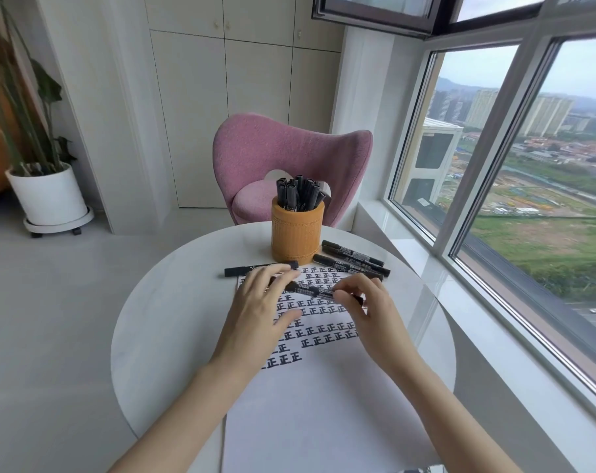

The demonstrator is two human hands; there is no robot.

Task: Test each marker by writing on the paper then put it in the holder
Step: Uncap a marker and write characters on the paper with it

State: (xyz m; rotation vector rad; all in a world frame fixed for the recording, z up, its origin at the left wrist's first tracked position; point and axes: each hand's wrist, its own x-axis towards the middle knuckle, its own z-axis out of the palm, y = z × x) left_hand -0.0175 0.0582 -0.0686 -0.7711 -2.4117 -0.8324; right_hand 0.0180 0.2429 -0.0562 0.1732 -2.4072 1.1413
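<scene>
A black marker [311, 291] is held level above the paper [310, 397], my left hand [259, 315] gripping its left end and my right hand [368, 308] its right end. The white sheet carries many rows of black written characters on its far half. An orange-brown woven holder [297, 233] stands beyond the paper with several black markers upright in it. One more marker [238, 270] lies left of the holder's base, partly under my left fingers. Three markers [354, 259] lie to the holder's right.
The round white table [160, 336] has a pink chair [289, 165] behind it. A large window with a white sill [494, 336] runs along the right. A potted plant [47, 196] stands on the floor at far left.
</scene>
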